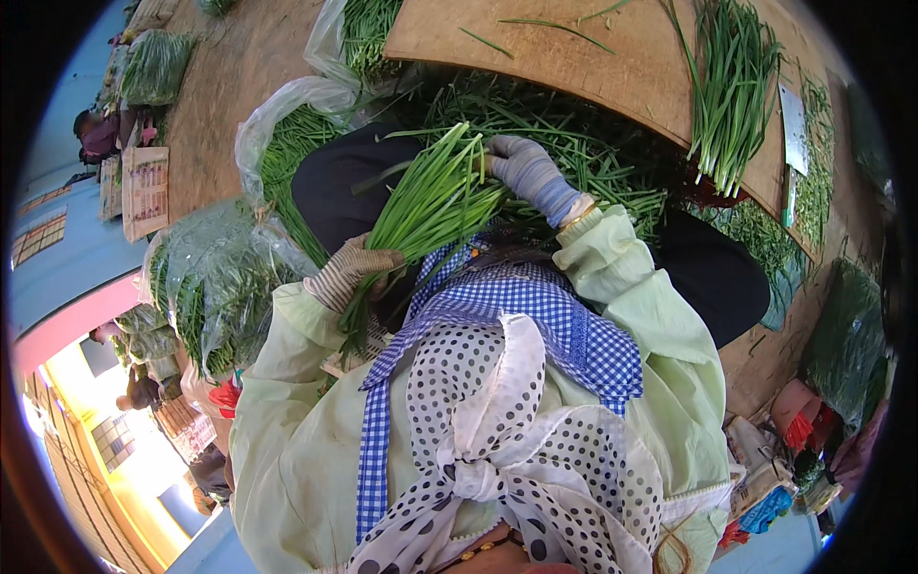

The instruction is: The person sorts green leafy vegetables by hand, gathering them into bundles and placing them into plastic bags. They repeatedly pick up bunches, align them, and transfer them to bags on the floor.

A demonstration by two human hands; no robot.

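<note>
My left hand (356, 269), in a brown-striped glove, is closed around a bunch of green garlic chives (430, 201). The pale stem ends point up and away from me, and the leaf tips hang below my fist. At the bunch's upper right side is my right hand (529, 176), in a blue-grey striped glove with its fingers bent. Whether its fingertips pinch a stem is hidden. A heap of loose chives (595, 158) lies before me, between my knees and beneath the edge of a wooden board (574, 43).
On the board rest a finished-looking bundle of chives (735, 100) and a cleaver (792, 133). Plastic bags of greens (222, 280) stand at my left, beside an open clear bag (287, 136). A filled green bag (843, 337) is at far right. Other people (104, 136) sit farther off.
</note>
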